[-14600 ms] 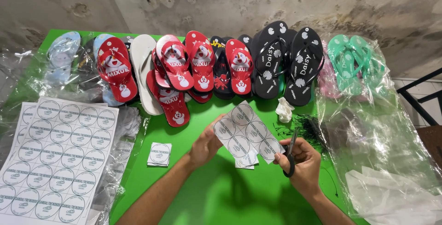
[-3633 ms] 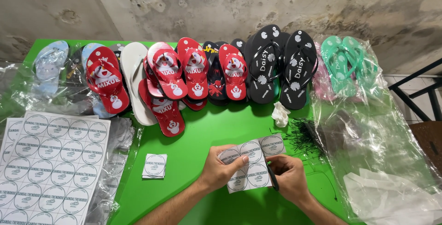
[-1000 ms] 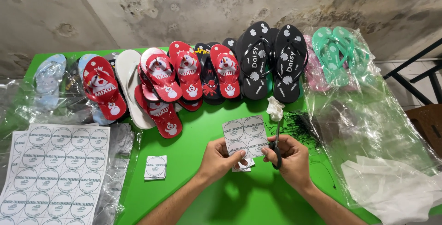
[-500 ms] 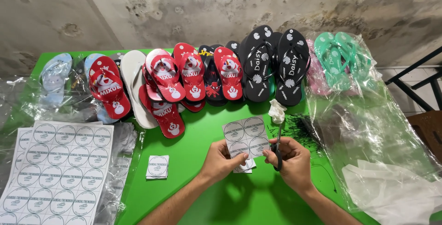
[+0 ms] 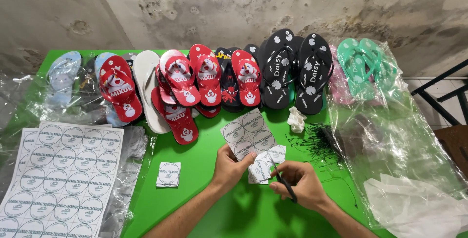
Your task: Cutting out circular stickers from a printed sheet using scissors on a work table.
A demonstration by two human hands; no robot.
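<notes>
The left hand pinches the lower edge of a cut piece of sticker sheet, which rises up and away from the grip toward the counter's far edge, over the middle of the green counter. The right hand, just right of it and equally near, is closed on dark scissors, blades pointing up-left at the sheet's lower right corner.

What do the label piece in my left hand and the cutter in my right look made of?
Label piece: thin matte white paper, likely sticker stock; it bends and carries printed rings. Cutter: slim and dark, likely metal scissors, mostly hidden in the right hand. Left hand pinches the paper's lower edge.
</notes>
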